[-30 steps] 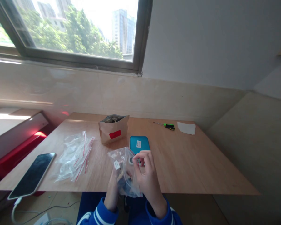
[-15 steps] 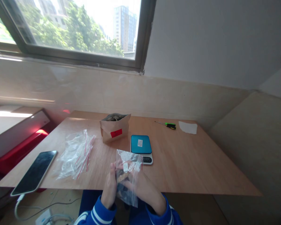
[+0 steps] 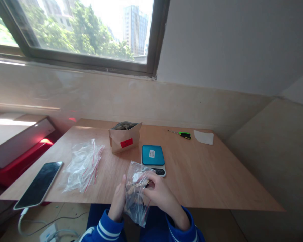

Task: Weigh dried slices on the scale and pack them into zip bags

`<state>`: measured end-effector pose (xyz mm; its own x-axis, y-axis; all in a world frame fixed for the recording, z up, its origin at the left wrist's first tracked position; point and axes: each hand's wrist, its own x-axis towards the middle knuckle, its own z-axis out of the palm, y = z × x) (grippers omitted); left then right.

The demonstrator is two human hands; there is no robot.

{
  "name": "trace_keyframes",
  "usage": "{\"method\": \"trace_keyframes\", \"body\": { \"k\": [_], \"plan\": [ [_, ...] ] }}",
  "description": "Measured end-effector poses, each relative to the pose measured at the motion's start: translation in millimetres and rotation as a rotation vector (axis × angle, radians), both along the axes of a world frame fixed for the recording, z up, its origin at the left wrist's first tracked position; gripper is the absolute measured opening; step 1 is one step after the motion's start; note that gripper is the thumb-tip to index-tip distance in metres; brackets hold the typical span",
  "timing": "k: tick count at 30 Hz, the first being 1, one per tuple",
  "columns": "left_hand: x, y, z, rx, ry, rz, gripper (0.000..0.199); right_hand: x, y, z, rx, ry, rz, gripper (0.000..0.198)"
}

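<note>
head view — left hand [image 3: 119, 197] upright, right hand [image 3: 161, 191] curled inward — a clear bag [image 3: 136, 202] in their grip

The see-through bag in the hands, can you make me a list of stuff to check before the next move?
1. Clear bag supported: ok, left hand and right hand are both on it.
2. Bag zipped shut: cannot tell, the right hand hides part of it.
3. Scale resting on the table: ok.
4. Display readable: cannot tell, too small.
5. Paper pouch upright: ok, its mouth open.
6. Phone fully on the table: not ok, its near end juts past the edge.
</note>
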<state>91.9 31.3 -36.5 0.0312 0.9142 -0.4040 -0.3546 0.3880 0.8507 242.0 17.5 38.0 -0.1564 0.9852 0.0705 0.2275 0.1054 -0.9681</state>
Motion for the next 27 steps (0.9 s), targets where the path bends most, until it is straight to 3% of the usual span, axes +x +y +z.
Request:
{"method": "trace_keyframes", "body": {
  "k": [4,8,10,14,19,22,27],
  "plan": [
    [7,-5,-4.2,-0.035,-0.117,-0.083,0.061,-3,-1,-4,-0.06,-0.009,-0.095,0.018],
    [17,-19,-5.6,-0.141,-0.263,-0.227,0.074,-8,1,-9,0.044,-0.038,-0.286,0.022],
    [20,-24,-5.9,-0.104,-0.276,-0.241,0.073,-9,1,-10,0.064,-0.035,-0.287,0.022],
    [19,-23,-4.6,-0.003,-0.211,-0.157,0.062,-1,-3,-10,0.029,-0.004,-0.227,0.021],
    [3,-11,-3.3,-0.039,-0.175,0.072,0.079,18,-2,1,0.058,0.148,-0.154,0.012],
    [-11,-4,-5.6,-0.049,-0.146,0.222,0.085,24,22,21,0.114,0.223,-0.102,0.014],
    [-29,-4,-3.0,-0.026,-0.104,0.252,0.081,8,110,59,0.272,0.267,-0.115,0.019]
  ]
}}
